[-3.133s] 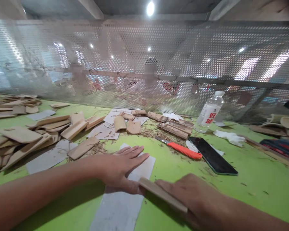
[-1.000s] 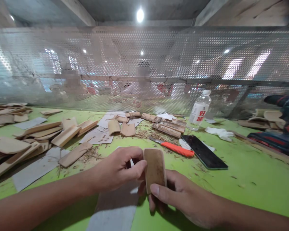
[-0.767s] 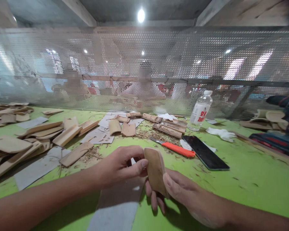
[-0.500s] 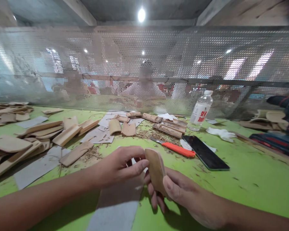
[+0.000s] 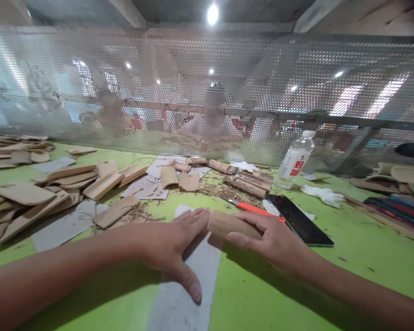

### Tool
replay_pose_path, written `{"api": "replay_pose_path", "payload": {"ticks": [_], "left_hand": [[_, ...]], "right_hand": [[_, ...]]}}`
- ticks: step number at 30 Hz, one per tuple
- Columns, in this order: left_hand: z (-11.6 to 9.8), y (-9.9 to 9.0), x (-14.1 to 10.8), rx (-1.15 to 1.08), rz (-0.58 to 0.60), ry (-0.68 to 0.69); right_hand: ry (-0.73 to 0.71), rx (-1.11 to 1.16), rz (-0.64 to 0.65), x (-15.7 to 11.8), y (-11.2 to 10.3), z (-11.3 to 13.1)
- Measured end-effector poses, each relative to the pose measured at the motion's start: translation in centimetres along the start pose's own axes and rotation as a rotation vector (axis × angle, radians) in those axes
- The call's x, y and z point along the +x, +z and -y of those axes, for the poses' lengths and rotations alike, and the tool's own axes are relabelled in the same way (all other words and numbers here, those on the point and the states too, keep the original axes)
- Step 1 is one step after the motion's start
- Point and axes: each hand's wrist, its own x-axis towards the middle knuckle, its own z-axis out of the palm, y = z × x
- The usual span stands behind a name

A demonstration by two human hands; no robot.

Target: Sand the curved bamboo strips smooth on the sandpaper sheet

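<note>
My right hand point(image 5: 265, 236) is closed round a short curved bamboo piece point(image 5: 232, 225), which lies on its side with its rounded face up. The left end of the piece is beside the fingertips of my left hand point(image 5: 174, 243). That hand is spread, palm down, over a pale sheet point(image 5: 189, 294) on the green table point(image 5: 262, 294), thumb pointing toward me. Just behind my right hand lies a cutter with an orange handle point(image 5: 257, 210), its blade pointing left.
Bamboo pieces point(image 5: 20, 191) are piled at the left. More pieces point(image 5: 189, 181) and shavings lie behind my hands. A phone point(image 5: 298, 220), a bottle point(image 5: 295, 161) and a white glove point(image 5: 322, 195) are at the right. A perforated screen point(image 5: 179, 92) stands behind.
My left hand has let go of the bamboo piece and opened out flat over the sheet. My right hand has tipped the piece from upright onto its side. The view has shifted slightly.
</note>
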Motion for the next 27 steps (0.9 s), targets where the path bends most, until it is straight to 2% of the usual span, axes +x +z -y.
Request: {"api": "replay_pose_path", "payload": {"ticks": [3, 9, 13, 18, 21, 25, 27], "left_hand": [[-0.4, 0.3, 0.0, -0.024, 0.056, -0.083], [0.0, 0.4, 0.0, -0.038, 0.074, -0.048], [0.3, 0.8, 0.1, -0.04, 0.072, -0.018], [-0.1, 0.6, 0.0, -0.032, 0.081, -0.061], [-0.2, 0.5, -0.1, -0.025, 0.079, -0.046], [-0.1, 0.6, 0.0, -0.026, 0.076, -0.058], [-0.1, 0.7, 0.0, -0.022, 0.084, -0.058]], "right_hand": [[-0.049, -0.085, 0.053, 0.0, 0.5, -0.4], [-0.207, -0.149, 0.082, 0.3, 1.3, -0.5], [-0.203, -0.077, 0.207, 0.1, 1.8, 0.2], [-0.221, -0.166, 0.095, 0.2, 1.7, 0.4], [-0.247, -0.209, 0.161, 0.0, 1.6, 0.6], [-0.228, -0.188, 0.12, -0.2, 1.5, 0.7], [-0.205, -0.152, 0.179, -0.2, 1.5, 0.7]]}}
